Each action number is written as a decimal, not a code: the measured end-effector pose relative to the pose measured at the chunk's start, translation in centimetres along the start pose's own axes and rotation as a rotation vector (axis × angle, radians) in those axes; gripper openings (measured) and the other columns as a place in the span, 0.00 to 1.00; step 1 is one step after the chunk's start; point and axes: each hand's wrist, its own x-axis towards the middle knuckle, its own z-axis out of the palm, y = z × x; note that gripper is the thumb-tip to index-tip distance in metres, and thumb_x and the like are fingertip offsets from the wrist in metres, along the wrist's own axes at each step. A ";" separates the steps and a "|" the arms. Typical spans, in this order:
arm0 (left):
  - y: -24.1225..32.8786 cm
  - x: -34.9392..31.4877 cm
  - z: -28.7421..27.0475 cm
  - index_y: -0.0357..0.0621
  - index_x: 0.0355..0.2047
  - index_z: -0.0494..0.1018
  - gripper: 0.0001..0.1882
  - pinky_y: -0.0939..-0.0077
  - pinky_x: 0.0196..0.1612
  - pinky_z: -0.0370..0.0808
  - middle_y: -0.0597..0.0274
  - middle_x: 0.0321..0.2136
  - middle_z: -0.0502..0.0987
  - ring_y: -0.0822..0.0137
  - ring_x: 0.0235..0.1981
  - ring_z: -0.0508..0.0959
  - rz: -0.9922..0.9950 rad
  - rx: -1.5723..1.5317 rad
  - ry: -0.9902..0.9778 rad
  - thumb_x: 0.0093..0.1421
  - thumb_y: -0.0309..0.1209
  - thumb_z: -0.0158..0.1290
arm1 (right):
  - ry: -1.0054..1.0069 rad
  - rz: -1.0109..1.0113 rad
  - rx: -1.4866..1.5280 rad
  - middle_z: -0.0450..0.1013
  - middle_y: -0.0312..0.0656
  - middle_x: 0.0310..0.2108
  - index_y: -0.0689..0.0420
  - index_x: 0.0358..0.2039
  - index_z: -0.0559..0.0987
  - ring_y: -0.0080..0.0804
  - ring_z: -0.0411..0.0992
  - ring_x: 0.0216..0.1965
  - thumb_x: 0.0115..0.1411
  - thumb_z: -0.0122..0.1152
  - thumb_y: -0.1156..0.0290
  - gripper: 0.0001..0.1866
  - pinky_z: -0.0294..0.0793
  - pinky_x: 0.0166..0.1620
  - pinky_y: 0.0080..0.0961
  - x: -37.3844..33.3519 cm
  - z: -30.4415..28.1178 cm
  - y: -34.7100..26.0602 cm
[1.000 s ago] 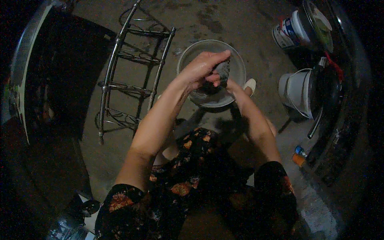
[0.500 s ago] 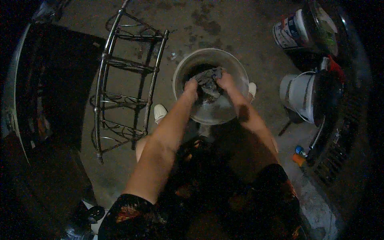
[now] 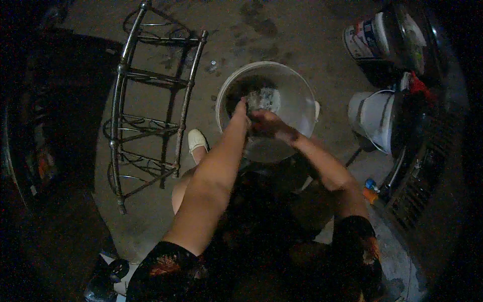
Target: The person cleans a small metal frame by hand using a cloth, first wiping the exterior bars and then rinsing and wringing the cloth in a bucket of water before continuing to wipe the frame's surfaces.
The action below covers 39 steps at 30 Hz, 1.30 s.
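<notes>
A round pale bucket (image 3: 298, 95) stands on the floor in front of me, and both my hands are down inside its rim. My left hand (image 3: 242, 111) is turned edge-up on the left side, its fingers mostly hidden. Close beside it, my right hand (image 3: 267, 122) is blurred, with its fingers curled toward the left hand. Something dark lies between and below the hands, too dim to make out. Beyond them, a whitish patch (image 3: 266, 98) shows in the bucket; cloth or a reflection on water, I cannot tell which.
A metal rack (image 3: 121, 95) stands to the left of the bucket. On the right are a white pail with a wire handle (image 3: 370, 118) and a printed tub (image 3: 366, 39). A small orange object (image 3: 371, 195) lies lower right. My pale shoe (image 3: 197, 139) is near the bucket.
Half a second ago both hands held a crumpled grey cloth spread between them. Now the hands are closer together, the right one nearer to me, and the cloth is no longer clearly visible.
</notes>
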 end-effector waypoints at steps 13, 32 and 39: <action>-3.0 -7.7 2.4 0.44 0.53 0.64 0.22 0.56 0.47 0.72 0.55 0.49 0.70 0.56 0.47 0.73 0.418 -0.063 -0.251 0.61 0.39 0.43 | 0.649 -0.239 -0.169 0.72 0.45 0.27 0.58 0.32 0.76 0.43 0.69 0.29 0.56 0.56 0.52 0.19 0.69 0.37 0.32 0.4 1.5 -9.0; -1.7 6.8 -6.3 0.42 0.52 0.63 0.25 0.56 0.45 0.69 0.55 0.48 0.70 0.52 0.45 0.70 0.258 -0.367 0.080 0.61 0.47 0.39 | 0.172 0.140 -0.836 0.70 0.48 0.40 0.61 0.47 0.72 0.42 0.69 0.42 0.57 0.57 0.59 0.22 0.71 0.42 0.37 7.4 3.7 7.4; -2.1 1.3 -0.8 0.39 0.52 0.64 0.31 0.58 0.42 0.71 0.51 0.46 0.71 0.51 0.44 0.72 0.119 -0.158 -0.043 0.58 0.51 0.44 | -0.040 0.025 0.238 0.67 0.42 0.39 0.60 0.53 0.68 0.33 0.65 0.47 0.55 0.62 0.58 0.29 0.69 0.44 0.31 -0.4 0.7 -2.9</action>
